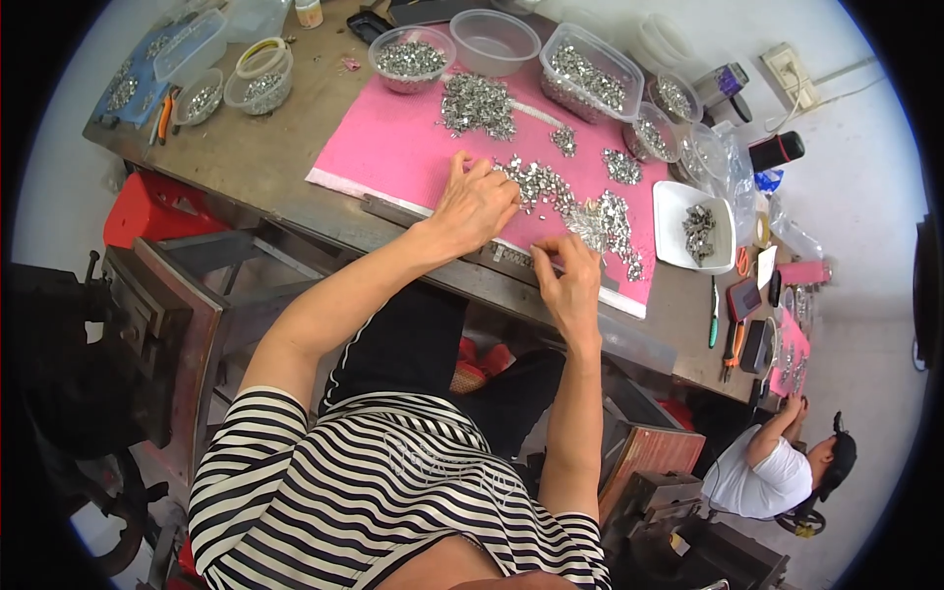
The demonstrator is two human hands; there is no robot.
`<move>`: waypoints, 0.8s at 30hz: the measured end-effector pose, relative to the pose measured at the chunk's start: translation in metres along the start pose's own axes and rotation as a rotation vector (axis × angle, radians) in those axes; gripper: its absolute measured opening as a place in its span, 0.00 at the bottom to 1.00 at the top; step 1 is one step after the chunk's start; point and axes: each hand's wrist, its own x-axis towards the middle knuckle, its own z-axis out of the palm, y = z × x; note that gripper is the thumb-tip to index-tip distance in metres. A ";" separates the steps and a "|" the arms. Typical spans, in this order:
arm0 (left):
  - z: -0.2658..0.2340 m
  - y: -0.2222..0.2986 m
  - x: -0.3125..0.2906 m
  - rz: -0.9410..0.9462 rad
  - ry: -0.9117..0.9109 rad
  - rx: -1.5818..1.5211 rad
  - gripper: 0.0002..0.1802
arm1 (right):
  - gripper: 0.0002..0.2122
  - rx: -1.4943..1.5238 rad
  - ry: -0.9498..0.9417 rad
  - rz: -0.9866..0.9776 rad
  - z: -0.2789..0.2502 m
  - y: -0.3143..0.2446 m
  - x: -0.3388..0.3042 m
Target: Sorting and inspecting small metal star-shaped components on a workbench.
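Observation:
My left hand (477, 204) is palm down at the near edge of the pink cloth (379, 147), fingers bent, beside a scatter of small shiny metal pieces (536, 184). What its fingertips hold, if anything, is hidden. My right hand (570, 278) pinches thumb and forefinger together at a long metal strip (619, 303) along the bench's front edge; anything between them is too small to name. Between my hands, a row of small metal parts (513, 256) sits along the strip. A paler, flatter heap of metal pieces (590, 221) spreads just beyond my right hand.
Behind the cloth stand clear tubs of metal pieces (595, 98) and an empty round tub (494, 49). At right are a white dish (678, 241), orange-handled pliers (736, 344) and a green-handled tool (714, 320). A co-worker (772, 462) sits farther right. A red stool (147, 211) stands left below the bench.

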 end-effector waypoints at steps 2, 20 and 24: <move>-0.003 -0.001 0.001 -0.013 -0.032 -0.024 0.04 | 0.04 -0.032 -0.026 0.023 -0.001 -0.003 -0.008; -0.003 0.044 -0.035 0.148 0.037 -0.172 0.06 | 0.06 -0.131 0.092 0.051 0.026 0.035 0.037; -0.002 0.046 -0.037 0.130 0.050 -0.184 0.06 | 0.05 -0.210 0.101 0.023 0.024 0.032 0.036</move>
